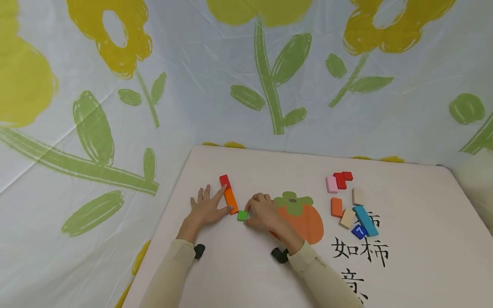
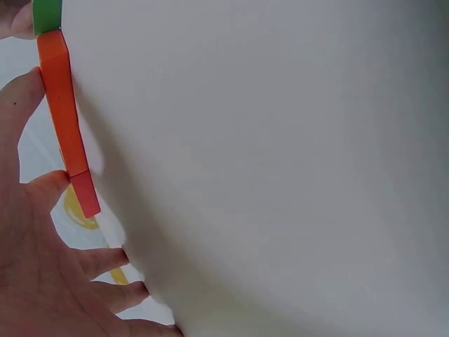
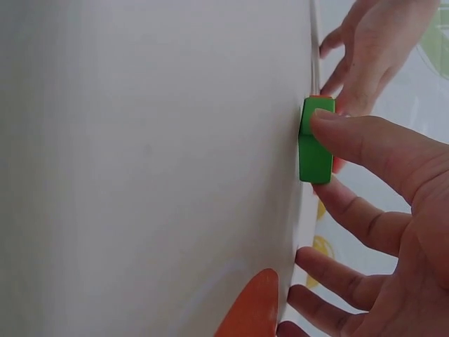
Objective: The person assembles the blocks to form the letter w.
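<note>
A red block [image 1: 225,181] and a longer orange block [image 1: 231,201] lie end to end on the table. The left hand [image 1: 205,209] has its fingers spread at their left side. In the left wrist view its thumb touches the orange block [image 2: 62,105], and its index fingertip is at the seam with the red block [image 2: 85,195]. A small green block [image 1: 242,215] sits at the orange block's near end. The right hand [image 1: 265,212] pinches the green block [image 3: 316,159] between thumb and index finger, with its other fingertips down on the table.
Right of the hands lie loose blocks: a pink one [image 1: 332,185], two red ones, an orange-red one [image 1: 337,207], two beige ones, a long blue one [image 1: 366,220] and a dark blue numbered cube [image 1: 359,232]. The tablecloth [image 1: 239,273] has a printed persimmon and characters. Flowered cloth walls [image 1: 215,107] enclose the table.
</note>
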Motion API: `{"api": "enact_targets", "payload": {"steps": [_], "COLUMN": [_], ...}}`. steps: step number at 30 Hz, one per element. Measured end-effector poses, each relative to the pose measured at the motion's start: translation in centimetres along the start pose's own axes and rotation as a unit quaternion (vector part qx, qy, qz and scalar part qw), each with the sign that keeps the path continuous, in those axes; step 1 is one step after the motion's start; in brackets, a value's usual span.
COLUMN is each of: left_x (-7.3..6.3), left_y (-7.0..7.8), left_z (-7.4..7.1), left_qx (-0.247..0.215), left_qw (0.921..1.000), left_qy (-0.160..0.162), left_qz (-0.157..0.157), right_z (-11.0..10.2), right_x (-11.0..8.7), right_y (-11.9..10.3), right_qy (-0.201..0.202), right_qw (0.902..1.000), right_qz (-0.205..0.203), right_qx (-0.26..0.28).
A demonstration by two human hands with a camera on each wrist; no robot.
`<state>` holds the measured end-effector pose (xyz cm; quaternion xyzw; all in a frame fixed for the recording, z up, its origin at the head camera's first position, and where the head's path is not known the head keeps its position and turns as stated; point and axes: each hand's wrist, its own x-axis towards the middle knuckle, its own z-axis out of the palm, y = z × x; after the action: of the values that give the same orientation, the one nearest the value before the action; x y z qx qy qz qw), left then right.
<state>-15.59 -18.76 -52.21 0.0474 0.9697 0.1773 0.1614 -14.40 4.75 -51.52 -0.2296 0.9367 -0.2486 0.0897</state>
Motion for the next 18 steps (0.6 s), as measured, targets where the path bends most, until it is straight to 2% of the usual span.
{"api": "enact_targets", "payload": {"steps": [7, 18], "left_x": [-0.03, -0.52], "left_y": [0.23, 0.52], "left_z": [-0.24, -0.52], "left_qx": [0.015, 0.021], "left_qw": [0.9998, 0.9997], "left_qy": [-0.010, -0.003], "left_qz": [0.002, 0.009], "right_z": [-0.10, -0.04], "right_x": [0.00, 0.07], "right_y": [0.05, 0.16], "right_qy": [-0.003, -0.005], "right_qw": [0.9999, 1.0000], "right_qz": [-0.004, -0.002], "right_qx": [-0.010, -0.006]}}
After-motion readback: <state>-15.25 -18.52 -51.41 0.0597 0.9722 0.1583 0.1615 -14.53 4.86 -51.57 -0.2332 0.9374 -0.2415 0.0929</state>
